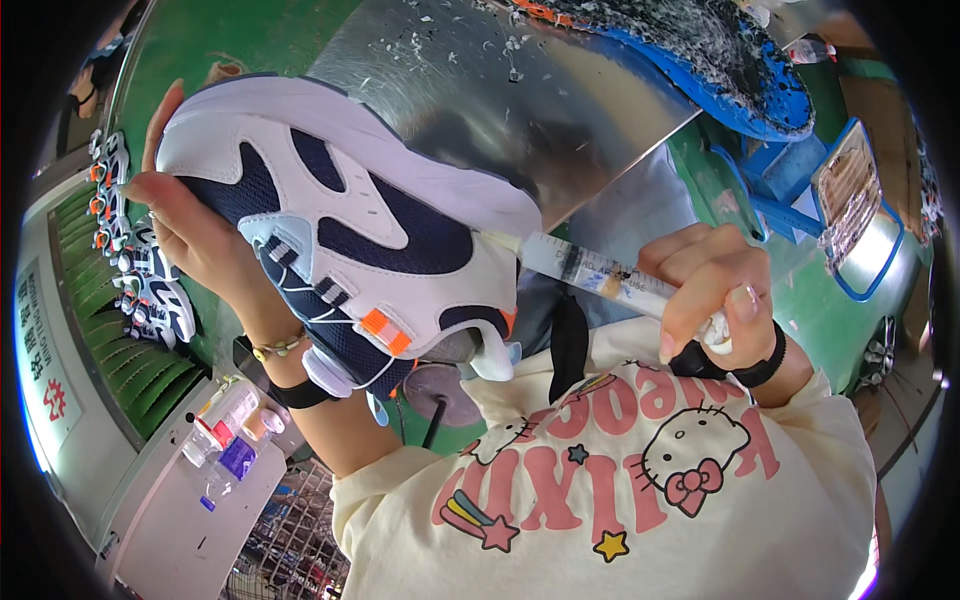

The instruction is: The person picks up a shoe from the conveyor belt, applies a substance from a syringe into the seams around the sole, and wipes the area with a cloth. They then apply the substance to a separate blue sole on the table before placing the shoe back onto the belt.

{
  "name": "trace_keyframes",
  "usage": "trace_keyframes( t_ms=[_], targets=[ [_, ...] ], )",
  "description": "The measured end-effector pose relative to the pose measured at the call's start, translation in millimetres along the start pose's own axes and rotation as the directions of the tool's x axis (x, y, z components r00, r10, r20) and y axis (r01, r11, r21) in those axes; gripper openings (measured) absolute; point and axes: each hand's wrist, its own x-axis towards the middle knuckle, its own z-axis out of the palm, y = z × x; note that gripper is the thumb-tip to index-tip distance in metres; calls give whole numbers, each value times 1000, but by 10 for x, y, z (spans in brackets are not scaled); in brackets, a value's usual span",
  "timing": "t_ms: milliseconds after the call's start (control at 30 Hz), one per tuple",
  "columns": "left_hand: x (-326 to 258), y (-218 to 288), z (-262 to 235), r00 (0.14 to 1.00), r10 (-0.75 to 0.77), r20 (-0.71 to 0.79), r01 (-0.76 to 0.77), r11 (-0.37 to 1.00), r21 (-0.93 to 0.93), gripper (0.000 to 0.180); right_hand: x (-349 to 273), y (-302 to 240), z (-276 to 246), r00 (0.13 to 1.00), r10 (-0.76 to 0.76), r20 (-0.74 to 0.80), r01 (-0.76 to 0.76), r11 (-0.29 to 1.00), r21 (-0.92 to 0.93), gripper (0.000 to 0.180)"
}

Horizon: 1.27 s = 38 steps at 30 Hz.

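Note:
A white and navy sneaker [415,185] with orange tabs is tilted on its side before me, its thick white sole facing up and away. My left hand [200,230] is closed around its toe end, with the thumb and fingers at the edge of the sole. A clear syringe [600,272] lies in the closed fingers of my right hand [715,290]. The syringe tip touches or nearly touches the shoe near the heel, where the upper meets the sole. My thumb is near the syringe's plunger end.
Past the shoe is a metal sheet [450,70] with scattered scraps. A blue tray [770,100] full of dark and white debris lies at the far right, near a blue metal stand [790,190]. More sneakers [155,290] line the left, above bottles [225,440] on a white table.

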Motion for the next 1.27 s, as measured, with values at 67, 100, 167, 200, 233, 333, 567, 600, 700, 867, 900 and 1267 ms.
trace_keyframes(
  t_ms=[67, 100, 167, 200, 233, 333, 567, 600, 700, 867, 900, 1267],
  targets=[
    [11, -45, 16, 1000, 8, 8, -8, 1000, 4, 67, -29, -2, -44, 1000, -14, 17, 14, 1000, -8, 39],
    [7, -57, 10, 1000, -14, -1, 14, 1000, -25, 66, -40, -5, -60, 1000, -13, 17, 13, 1000, -6, 39],
    [-12, -66, -1, 999, -36, -10, 35, 998, -53, 66, -59, -14, -80, 999, -22, 45, 22, 1000, -8, 39],
    [-32, -80, 24, 990, -142, -19, 138, 983, -122, 66, -76, -23, -82, 999, -20, 42, 20, 1000, -11, 39],
    [-52, -89, 46, 969, -246, -21, 238, 953, -190, 65, -90, -34, -73, 999, -8, 31, 10, 999, -43, 39],
    [-168, 10, 60, 907, -421, -22, 398, 873, -283, 59, -67, -38, -16, 1000, 22, -12, -23, 991, -130, 39],
    [-504, -331, -241, 709, -704, 30, 633, 617, -468, 38, 104, 33, 161, 974, 163, -159, -182, 977, -115, 38],
    [-578, -354, -294, 713, -701, 16, 623, 622, -475, 37, 132, 23, 180, 962, 223, -158, -244, 960, -135, 43],
    [-853, -328, -446, 693, -720, -33, 625, 623, -470, 34, 156, 5, 180, 943, 303, -139, -324, 931, -169, 47],
    [-1393, -58, -699, 610, -789, -73, 670, 563, -485, 28, 137, 58, 250, 957, 266, -113, -284, 937, -203, 44],
    [-1567, -12, -826, 581, -809, -84, 699, 550, -457, 28, 137, 56, 278, 958, 268, -103, -284, 938, -198, 44],
    [-2143, 744, -736, 363, -917, 165, 823, 233, -517, 46, 31, 112, 456, 950, 252, -183, -270, 960, -80, 37]
  ],
)
